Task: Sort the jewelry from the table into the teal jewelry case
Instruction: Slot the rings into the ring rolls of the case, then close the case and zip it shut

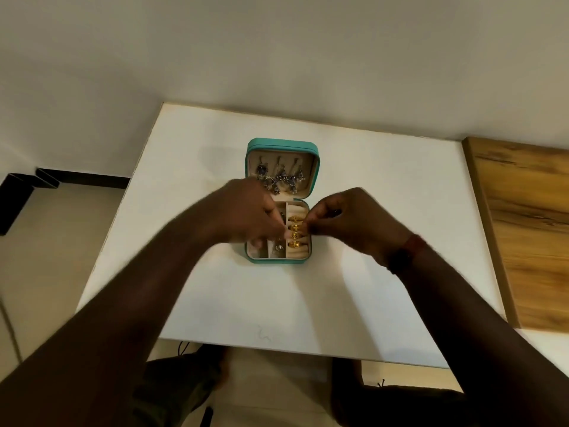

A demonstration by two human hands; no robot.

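Note:
The teal jewelry case (282, 144) lies open in the middle of the white table (215, 288). Its raised lid holds several dark silver hanging earrings (281, 177). The right slot of the base holds several gold rings (296, 232) in a row. A silver piece (278, 248) lies in the middle compartment. My left hand (246, 214) reaches over the base, fingertips at the ring row. My right hand (348, 223) comes in from the right, fingers pinched on a gold ring at the row's edge. Motion blur hides whether my left hand holds anything.
A wooden board (523, 229) lies along the table's right side. A dark frame (30, 186) stands off the table to the left. The wall runs close behind the table. My knees show under the near edge.

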